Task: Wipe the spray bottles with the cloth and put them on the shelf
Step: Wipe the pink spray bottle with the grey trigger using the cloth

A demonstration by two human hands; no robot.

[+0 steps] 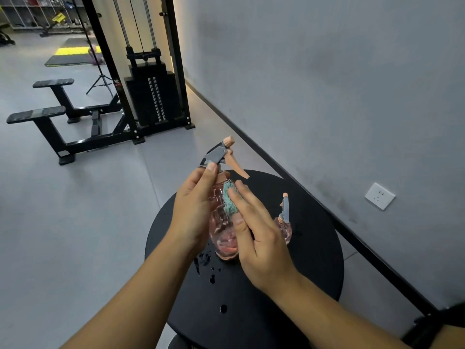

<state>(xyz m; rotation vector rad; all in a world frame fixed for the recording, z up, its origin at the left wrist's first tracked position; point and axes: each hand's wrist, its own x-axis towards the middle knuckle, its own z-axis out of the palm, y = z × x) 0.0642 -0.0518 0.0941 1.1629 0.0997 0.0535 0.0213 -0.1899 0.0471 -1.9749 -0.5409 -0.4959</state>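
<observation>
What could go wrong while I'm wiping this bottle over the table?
1. The table has water drops under the held bottle; it may be slick in the left hand and could slip.
2. The right hand presses the cloth with straight fingers, so the cloth might drop.
3. The second bottle stands just behind the right hand; a wide stroke could knock it over.

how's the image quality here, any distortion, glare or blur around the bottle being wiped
Head view: wide-angle bending shows, the wall baseboard slanting steeply. Light is even and soft, with a warm strip glowing behind the cable machine. The held spray bottle is slightly soft, and wet spots glint on the black round table.
</observation>
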